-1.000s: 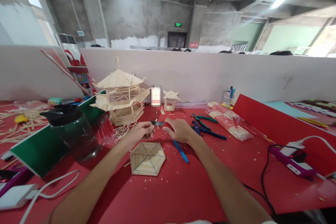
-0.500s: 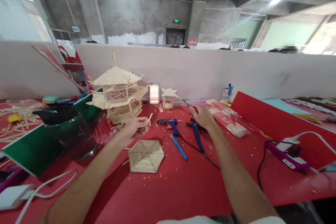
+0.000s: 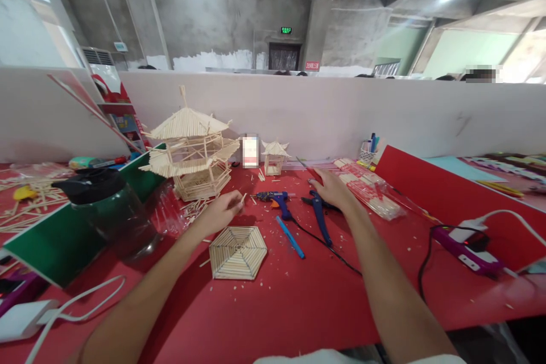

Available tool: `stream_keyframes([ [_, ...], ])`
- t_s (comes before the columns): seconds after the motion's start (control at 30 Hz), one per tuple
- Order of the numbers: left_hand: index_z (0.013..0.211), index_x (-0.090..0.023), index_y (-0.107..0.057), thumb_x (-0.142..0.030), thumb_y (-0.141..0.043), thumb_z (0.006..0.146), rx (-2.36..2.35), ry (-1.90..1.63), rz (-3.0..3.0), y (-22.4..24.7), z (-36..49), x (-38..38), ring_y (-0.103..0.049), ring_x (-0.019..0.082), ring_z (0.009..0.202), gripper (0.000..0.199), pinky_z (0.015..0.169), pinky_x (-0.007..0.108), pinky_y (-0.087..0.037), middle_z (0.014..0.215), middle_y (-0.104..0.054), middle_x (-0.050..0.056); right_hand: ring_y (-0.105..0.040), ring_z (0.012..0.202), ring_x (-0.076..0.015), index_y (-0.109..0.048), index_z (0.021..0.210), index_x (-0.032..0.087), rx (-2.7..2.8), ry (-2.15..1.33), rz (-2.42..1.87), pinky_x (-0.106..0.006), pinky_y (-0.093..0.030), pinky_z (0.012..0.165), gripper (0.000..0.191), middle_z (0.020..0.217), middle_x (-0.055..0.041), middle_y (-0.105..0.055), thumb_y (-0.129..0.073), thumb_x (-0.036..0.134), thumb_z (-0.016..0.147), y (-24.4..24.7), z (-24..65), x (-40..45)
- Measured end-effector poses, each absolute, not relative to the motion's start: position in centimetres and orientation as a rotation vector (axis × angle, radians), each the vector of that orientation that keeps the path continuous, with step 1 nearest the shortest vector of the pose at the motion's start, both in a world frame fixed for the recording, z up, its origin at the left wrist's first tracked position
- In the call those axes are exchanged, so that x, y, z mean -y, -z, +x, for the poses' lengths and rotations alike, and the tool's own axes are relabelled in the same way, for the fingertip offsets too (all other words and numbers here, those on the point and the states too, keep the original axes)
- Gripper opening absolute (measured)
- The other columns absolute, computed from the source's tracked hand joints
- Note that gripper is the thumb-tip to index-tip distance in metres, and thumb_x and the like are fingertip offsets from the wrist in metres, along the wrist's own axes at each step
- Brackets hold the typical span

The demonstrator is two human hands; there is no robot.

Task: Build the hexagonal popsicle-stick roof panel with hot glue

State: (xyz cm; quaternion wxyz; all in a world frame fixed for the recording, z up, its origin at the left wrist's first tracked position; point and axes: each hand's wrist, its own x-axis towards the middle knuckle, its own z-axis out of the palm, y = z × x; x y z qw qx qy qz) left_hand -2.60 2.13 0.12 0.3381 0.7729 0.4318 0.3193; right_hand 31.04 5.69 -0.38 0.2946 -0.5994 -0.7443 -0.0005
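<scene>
Left hand pinches short stick; right hand near blue-handled tool, grip unclear; glue gun lies between.

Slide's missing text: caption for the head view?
Left hand holds a short stick over a red table, near a hexagonal stick panel, glue gun and large stick pavilion.

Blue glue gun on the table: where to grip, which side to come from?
Probably best by the handle, coming from the near right. The glue gun lies with its nozzle pointing left, toward the left hand, while the handle slants toward the person. Keep clear of the orange trigger and the black cable trailing to the near right.
</scene>
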Motion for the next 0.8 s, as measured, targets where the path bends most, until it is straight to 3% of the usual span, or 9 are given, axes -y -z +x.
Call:
stream_keyframes([
  [0.2,0.071,-0.02,-0.053,-0.031,-0.061,0.076,-1.277,-0.829,2.092,0.4,-3.2,-2.3,-0.047,0.017,0.066,0.014,0.064,0.026,-0.034,0.066,-0.054,-0.001,-0.065,0.096,-0.0261,-0.045,0.131,0.011,1.905,-0.224,-1.596,-0.037,-0.047,0.085,0.04,0.1,-0.0144,-0.07,-0.033,0.024,0.095,0.1,30.8,-5.1],
  [0.3,0.071,-0.02,-0.054,-0.029,-0.06,0.077,-1.319,-0.806,2.156,0.4,-3.4,-2.5,-0.048,0.017,0.066,0.012,0.064,0.026,-0.033,0.065,-0.054,-0.001,-0.063,0.101,-0.0261,-0.041,0.131,0.008,1.884,-0.213,-1.572,-0.036,-0.045,0.087,0.041,0.109,-0.0182,-0.067,-0.036,0.02,0.092,0.5,30.7,-5.4],
  [0.43,0.075,-0.02,-0.057,-0.024,-0.055,0.079,-1.363,-0.728,2.285,0.3,-3.4,-2.4,-0.05,0.017,0.066,0.006,0.063,0.026,-0.031,0.069,-0.059,0.0,-0.059,0.107,-0.0254,-0.04,0.131,0.014,1.875,-0.16,-1.554,-0.037,-0.043,0.09,0.042,0.121,-0.0172,-0.061,-0.038,0.017,0.089,1.0,30.4,-5.9],
  [0.67,0.072,-0.021,-0.066,-0.017,-0.06,0.072,-1.532,-0.708,2.321,0.5,-4.3,-2.6,-0.054,0.02,0.065,0.007,0.062,0.028,-0.029,0.071,-0.065,0.005,-0.062,0.077,-0.0216,-0.048,0.115,0.016,1.929,-0.256,-1.54,-0.031,-0.044,0.072,0.026,0.086,-0.0085,-0.066,-0.032,0.025,0.096,0.7,29.7,-5.4],
  [0.8,0.073,-0.023,-0.069,-0.018,-0.063,0.072,-1.571,-0.651,2.365,1.2,-4.9,-3.0,-0.055,0.02,0.063,0.007,0.061,0.028,-0.028,0.073,-0.066,0.006,-0.062,0.08,-0.0217,-0.046,0.12,0.014,1.93,-0.248,-1.557,-0.031,-0.044,0.074,0.03,0.089,-0.0103,-0.066,-0.032,0.024,0.095,0.7,29.5,-5.3],
])
